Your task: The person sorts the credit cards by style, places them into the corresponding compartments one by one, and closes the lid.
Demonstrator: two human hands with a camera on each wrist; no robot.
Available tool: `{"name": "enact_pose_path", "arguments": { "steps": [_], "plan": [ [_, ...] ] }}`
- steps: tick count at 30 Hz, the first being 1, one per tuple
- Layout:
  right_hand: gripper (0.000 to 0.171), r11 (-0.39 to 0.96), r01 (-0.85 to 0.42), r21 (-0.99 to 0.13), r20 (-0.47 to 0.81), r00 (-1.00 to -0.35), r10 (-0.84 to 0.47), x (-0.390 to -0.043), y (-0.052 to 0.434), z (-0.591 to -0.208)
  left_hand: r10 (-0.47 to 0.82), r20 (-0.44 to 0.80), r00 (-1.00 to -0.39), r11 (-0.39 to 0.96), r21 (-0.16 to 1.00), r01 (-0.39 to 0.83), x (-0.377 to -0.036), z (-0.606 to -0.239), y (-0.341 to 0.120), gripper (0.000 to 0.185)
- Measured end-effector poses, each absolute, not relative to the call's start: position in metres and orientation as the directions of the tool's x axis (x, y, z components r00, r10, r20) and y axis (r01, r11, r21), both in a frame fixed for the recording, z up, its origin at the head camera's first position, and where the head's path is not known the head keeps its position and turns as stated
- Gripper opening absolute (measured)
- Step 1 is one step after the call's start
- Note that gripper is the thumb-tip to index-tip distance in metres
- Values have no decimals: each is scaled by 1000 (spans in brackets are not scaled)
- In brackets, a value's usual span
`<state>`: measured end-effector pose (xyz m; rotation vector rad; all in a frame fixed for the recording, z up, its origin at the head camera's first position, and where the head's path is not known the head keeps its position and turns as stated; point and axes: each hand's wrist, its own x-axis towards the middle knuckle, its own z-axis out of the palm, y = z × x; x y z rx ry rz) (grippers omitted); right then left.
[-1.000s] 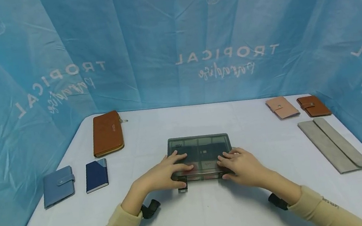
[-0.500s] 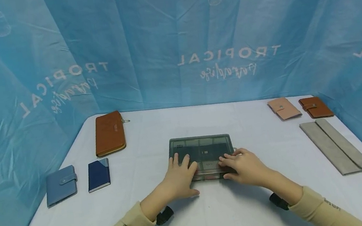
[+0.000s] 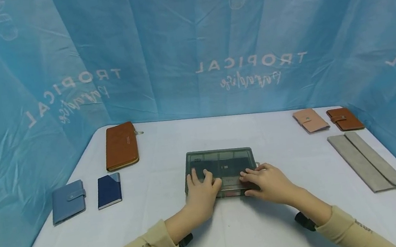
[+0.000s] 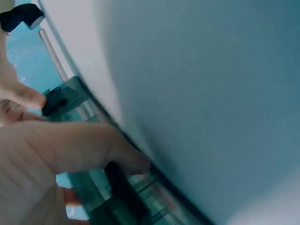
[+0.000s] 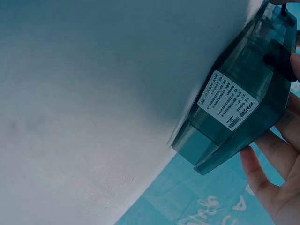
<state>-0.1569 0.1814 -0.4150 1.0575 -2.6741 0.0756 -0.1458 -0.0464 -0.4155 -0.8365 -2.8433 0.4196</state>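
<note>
A dark translucent green storage box [image 3: 222,158] with compartments lies flat in the middle of the white table, lid down. My left hand [image 3: 200,197] has its fingers on the lid's left front part. In the left wrist view its thumb [image 4: 103,145] presses the box's front beside a black latch [image 4: 124,194]. At the right front corner my right hand [image 3: 267,181] grips the box, fingers on the lid. Its thumb [image 5: 295,65] touches the other black latch [image 5: 280,61] in the right wrist view. A white printed label [image 5: 228,101] shows on the box's side.
Left of the box lie a brown zip wallet [image 3: 121,146], a navy card holder [image 3: 109,190] and a blue snap wallet [image 3: 68,201]. On the right are a pink wallet [image 3: 310,120], a small brown wallet [image 3: 347,118] and a long grey sleeve [image 3: 368,160]. Blue curtains surround the table.
My left hand has turned and shifted inward along the box's front, its thumb moving from the hanging left latch to the front side. The right hand keeps its place.
</note>
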Motion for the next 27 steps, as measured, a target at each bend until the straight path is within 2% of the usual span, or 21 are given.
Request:
{"name": "enact_pose_path", "arguments": {
  "steps": [2,6,15,18,23,27],
  "plan": [
    [54,733,-678,53,258,-700,-666,-158,181,-415,561,22,-827,801,-265,537,-148,-411,-50,43],
    [53,731,-679,63,250,-699,-670,-159,182,-415,613,-36,-789,784,-90,614,-158,-398,-66,43],
    [53,732,-679,57,248,-701,-669,-159,183,-416,746,9,-665,657,152,739,-185,-399,-108,50],
    [53,730,-681,65,258,-695,-671,-158,183,-416,765,37,-642,628,178,758,-187,-402,-112,47],
    [54,728,-683,60,244,-697,-674,-158,182,-412,777,71,-626,612,150,777,-187,-401,-112,44],
    [44,718,-695,-44,227,-707,-670,-161,182,-401,766,62,-639,624,163,764,-189,-399,-114,50]
  ]
}}
